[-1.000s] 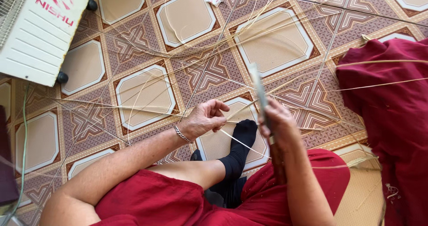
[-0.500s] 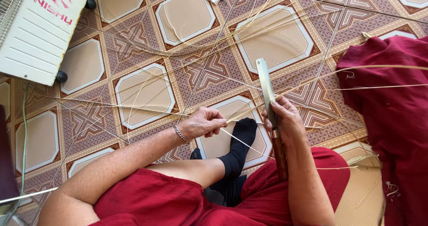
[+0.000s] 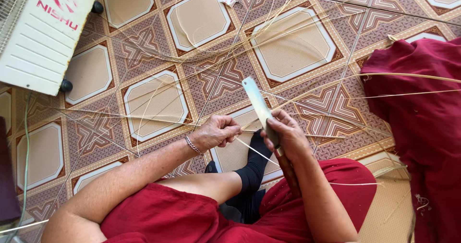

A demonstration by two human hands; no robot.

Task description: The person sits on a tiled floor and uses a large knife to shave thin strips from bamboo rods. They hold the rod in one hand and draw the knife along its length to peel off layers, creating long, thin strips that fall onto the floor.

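A person sits on the patterned tile floor (image 3: 158, 99). The left hand (image 3: 216, 132), at 9 o'clock of the right, pinches a thin cane strip (image 3: 254, 149) closed. The right hand (image 3: 285, 137) grips a broad knife (image 3: 257, 104), blade up. Splitting seems underway; the blade must stay steady on the strip.

Bright, even daylight, soft faint shadows, sharp focus throughout, slight wide-angle bending toward the edges.

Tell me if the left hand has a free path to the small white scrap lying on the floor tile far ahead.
Probably not from here: the left hand is closed on a thin strip, and the white scrap lies far across the strip-strewn floor.
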